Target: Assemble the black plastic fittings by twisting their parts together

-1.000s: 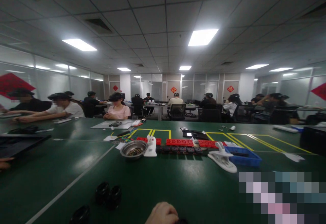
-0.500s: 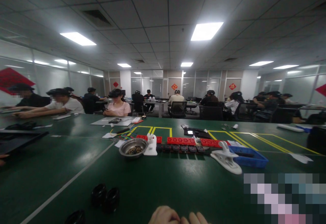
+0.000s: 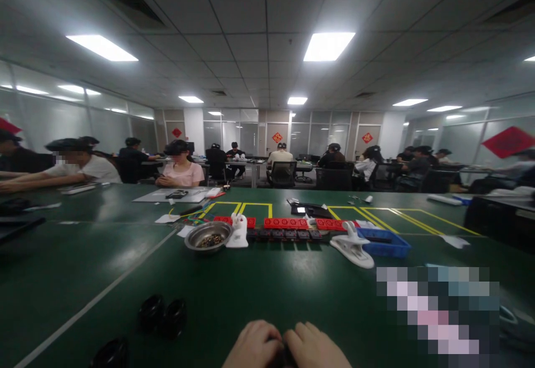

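My left hand [image 3: 256, 345] and my right hand [image 3: 314, 347] are side by side at the bottom middle of the head view, over the green table [image 3: 234, 290]. Both have their fingers curled down and inward. Between them shows a sliver of something dark, too hidden to name. To the left of my hands lie glossy black rounded parts, two close together, one of them a black ring-like part [image 3: 173, 318], and another black part [image 3: 109, 352] nearer the front edge.
Farther back are a metal bowl [image 3: 209, 238] of small brass-coloured pieces, a white clamp-like stand [image 3: 239, 231], red blocks [image 3: 285, 223], black blocks [image 3: 288, 235], a white clip [image 3: 353, 248] and a blue tray [image 3: 384, 245]. A pixelated patch covers the right. People sit beyond.
My hands have risen farther into view, and the dark thing between them now shows. The view has turned slightly right, so the table's things sit farther left.
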Motion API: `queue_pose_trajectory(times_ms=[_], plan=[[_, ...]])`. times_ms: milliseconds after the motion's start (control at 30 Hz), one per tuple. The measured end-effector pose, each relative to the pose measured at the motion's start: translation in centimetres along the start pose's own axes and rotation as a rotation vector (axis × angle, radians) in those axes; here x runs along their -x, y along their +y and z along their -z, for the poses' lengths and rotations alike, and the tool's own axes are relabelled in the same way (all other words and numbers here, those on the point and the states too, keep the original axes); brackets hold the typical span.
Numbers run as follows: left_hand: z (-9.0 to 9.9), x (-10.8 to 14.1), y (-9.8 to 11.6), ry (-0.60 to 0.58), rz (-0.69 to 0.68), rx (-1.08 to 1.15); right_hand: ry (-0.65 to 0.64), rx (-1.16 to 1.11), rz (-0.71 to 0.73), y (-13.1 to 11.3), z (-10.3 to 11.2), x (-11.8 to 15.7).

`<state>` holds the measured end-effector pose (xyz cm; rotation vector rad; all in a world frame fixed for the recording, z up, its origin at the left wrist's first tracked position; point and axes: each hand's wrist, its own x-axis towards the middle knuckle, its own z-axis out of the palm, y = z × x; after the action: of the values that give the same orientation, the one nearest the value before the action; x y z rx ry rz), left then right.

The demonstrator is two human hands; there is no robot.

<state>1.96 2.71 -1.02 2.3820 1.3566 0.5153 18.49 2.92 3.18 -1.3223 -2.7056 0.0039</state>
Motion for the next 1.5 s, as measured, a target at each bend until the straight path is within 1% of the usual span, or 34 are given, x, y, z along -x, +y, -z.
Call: queue_pose_trajectory(times_ms=[67,100,167,267,333,400,467,567,633,700,767,833,900,1067,1133,1233,1367,1500], plan=[[0.3,0.3,0.6,-0.012,-0.020,-0.020,-0.057,-0.106,0.010,-0.6,1.4,0.6],[0.4,0.4,0.9,-0.003,-0.037,-0.021,-0.046,-0.162,0.029,-0.9,1.9,0.9],[0.7,0.7,1.4,0.033,-0.044,-0.001,0.056,-0.231,0.015,-1.4,2.3,1.4],[1.1,1.1,1.9,0.042,-0.021,0.019,0.222,-0.210,-0.048,-1.9,1.5,1.7],[1.2,1.1,2.2,0.037,-0.022,0.026,0.282,-0.158,-0.035,-2.1,0.6,1.6],[1.3,1.1,2.4,0.041,-0.013,0.026,0.309,-0.143,0.010,-2.1,-0.2,1.5],[1.3,1.0,2.4,0.042,0.003,0.014,0.311,-0.197,0.073,-2.1,-0.3,1.5],[1.3,0.9,2.3,0.021,0.005,0.000,0.314,-0.310,0.149,-2.1,0.1,1.7],[1.3,0.9,2.3,0.011,-0.001,0.009,0.345,-0.328,0.124,-2.1,0.5,1.7],[1.4,1.0,2.3,0.013,-0.004,0.027,0.371,-0.303,0.051,-2.0,0.5,1.7],[1.5,1.0,2.3,0.026,-0.010,0.042,0.359,-0.266,0.000,-1.9,0.3,1.6],[1.5,1.1,2.4,0.034,-0.014,0.046,0.331,-0.247,0.026,-1.9,0.1,1.6],[1.6,1.1,2.5,0.036,-0.011,0.042,0.318,-0.267,0.088,-1.8,0.0,1.7],[1.8,1.1,2.5,0.019,-0.015,0.012,0.352,-0.376,0.188,-1.9,0.4,2.1],[1.8,1.1,2.4,0.021,-0.018,0.006,0.402,-0.388,0.188,-1.8,0.5,2.0],[1.7,1.1,2.3,0.027,-0.029,0.007,0.457,-0.357,0.138,-1.6,0.3,1.7],[1.7,1.1,2.3,0.022,-0.030,0.008,0.416,-0.320,0.147,-1.3,-0.2,1.4],[1.8,1.1,2.4,0.014,-0.032,-0.006,0.426,-0.399,0.186,-1.3,-0.2,1.5]])
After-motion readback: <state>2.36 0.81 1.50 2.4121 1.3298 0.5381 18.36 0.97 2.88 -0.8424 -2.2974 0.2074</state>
